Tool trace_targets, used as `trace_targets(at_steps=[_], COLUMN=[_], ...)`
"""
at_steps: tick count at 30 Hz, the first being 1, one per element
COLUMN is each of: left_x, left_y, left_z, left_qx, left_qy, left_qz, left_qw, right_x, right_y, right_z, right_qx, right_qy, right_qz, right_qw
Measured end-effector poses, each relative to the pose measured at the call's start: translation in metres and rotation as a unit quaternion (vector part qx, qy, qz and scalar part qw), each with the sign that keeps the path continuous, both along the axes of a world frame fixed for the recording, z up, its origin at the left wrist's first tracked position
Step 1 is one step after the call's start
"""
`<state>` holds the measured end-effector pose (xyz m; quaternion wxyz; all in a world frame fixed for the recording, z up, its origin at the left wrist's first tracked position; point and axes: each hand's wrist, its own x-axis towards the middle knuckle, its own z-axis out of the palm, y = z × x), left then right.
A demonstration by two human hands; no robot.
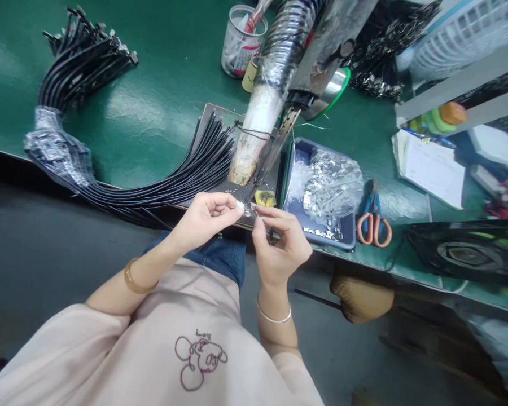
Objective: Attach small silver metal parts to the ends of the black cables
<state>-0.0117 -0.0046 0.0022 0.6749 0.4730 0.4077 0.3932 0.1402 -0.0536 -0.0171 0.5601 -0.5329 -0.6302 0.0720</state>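
On my feed, the black cable bundle (148, 194) lies left of and beyond the fingertips, its long axis curving sideways, its fanned end just ahead of the left hand (207, 219), the nearer one. A blue tray (342, 243) sits just right of the fingers of the right hand (283, 242). I see the left thumb and forefinger pinched on a small white piece (240, 206); the right ones come close together beside it, whether holding anything I cannot tell.
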Motion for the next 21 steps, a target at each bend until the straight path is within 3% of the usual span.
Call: trace_targets(at_steps=[5, 11, 16, 21], left_x=[0.0, 0.001, 0.003, 0.006], left_y=[-0.002, -0.004, -0.009, -0.019], left_z=[0.0, -0.004, -0.003, -0.006], left_qx=[0.012, 0.046, 0.08, 0.105], left_qy=[0.001, 0.017, 0.032, 0.053], left_qz=[-0.023, -0.04, -0.039, -0.019], left_qw=[1.0, 0.998, 0.996, 0.993], right_x=[0.008, 0.012, 0.009, -0.003], right_y=[0.001, 0.004, 0.004, -0.001], right_z=[0.006, 0.009, 0.005, -0.002], right_qx=[-0.111, -0.147, -0.14, -0.059], right_qy=[0.12, 0.137, 0.12, 0.053], right_qz=[0.065, 0.123, 0.116, 0.032], right_qw=[0.984, 0.972, 0.976, 0.996])
